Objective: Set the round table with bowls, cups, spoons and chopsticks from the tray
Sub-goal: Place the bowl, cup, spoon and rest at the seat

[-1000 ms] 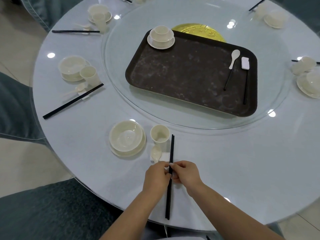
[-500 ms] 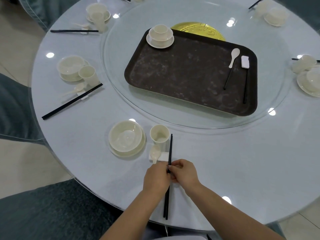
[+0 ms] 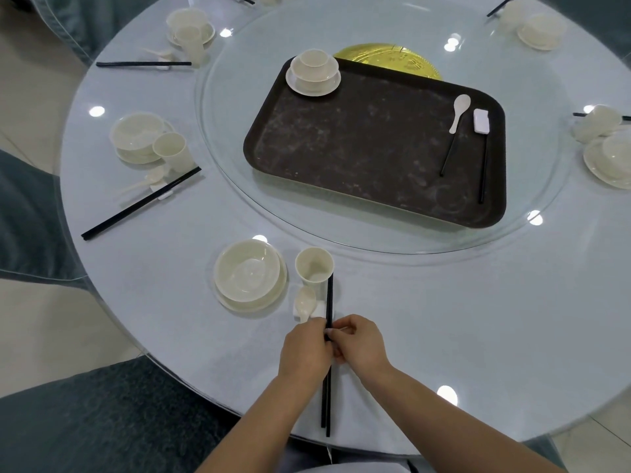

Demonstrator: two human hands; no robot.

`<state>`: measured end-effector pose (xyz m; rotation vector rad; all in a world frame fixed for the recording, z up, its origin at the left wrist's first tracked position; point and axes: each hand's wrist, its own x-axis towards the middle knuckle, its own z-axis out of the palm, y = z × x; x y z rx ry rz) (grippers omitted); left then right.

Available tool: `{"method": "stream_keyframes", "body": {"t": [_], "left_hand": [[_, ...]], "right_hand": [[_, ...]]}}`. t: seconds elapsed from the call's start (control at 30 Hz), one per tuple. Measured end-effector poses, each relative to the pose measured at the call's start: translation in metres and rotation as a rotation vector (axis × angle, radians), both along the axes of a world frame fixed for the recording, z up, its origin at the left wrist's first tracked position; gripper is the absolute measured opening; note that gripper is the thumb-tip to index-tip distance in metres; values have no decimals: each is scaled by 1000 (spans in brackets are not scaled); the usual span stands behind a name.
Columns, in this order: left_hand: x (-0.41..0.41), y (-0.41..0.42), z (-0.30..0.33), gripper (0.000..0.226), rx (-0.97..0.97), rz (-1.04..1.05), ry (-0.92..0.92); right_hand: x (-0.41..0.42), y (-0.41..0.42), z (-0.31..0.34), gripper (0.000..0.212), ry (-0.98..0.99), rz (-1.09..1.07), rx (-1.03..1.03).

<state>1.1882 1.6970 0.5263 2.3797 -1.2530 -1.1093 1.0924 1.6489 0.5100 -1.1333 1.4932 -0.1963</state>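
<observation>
Both the left hand [image 3: 307, 353] and right hand [image 3: 358, 346] pinch the chopsticks [image 3: 328, 363] beside this setting's cup [image 3: 314, 266], while beyond them the tray [image 3: 358, 158] still holds one more set.

The table [image 3: 444, 319] is pale blue-grey under clear glass, and at its centre a dark brown tray [image 3: 358, 148] shows mottled, speckled wear. At six o'clock lie black chopsticks [image 3: 328, 397], a cream bowl [image 3: 247, 271] and a cream cup [image 3: 314, 266]. A gold disc [image 3: 389, 59] peeks out at twelve o'clock.
</observation>
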Motion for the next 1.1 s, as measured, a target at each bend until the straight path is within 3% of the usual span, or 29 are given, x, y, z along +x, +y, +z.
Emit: {"method": "stream_keyframes", "body": {"t": [0.77,1.0,1.1], "left_hand": [[2,-5,7,15,55,-73,-54],[17,-17,20,26,-114,65,-77],[31,-29,26,34,-227,209,-48]], "right_hand": [[2,4,-6,8,-118,-157,102],[2,-10,-2,6,3,-96,-136],[10,-25,6,22,-42,-39,-198]]}}
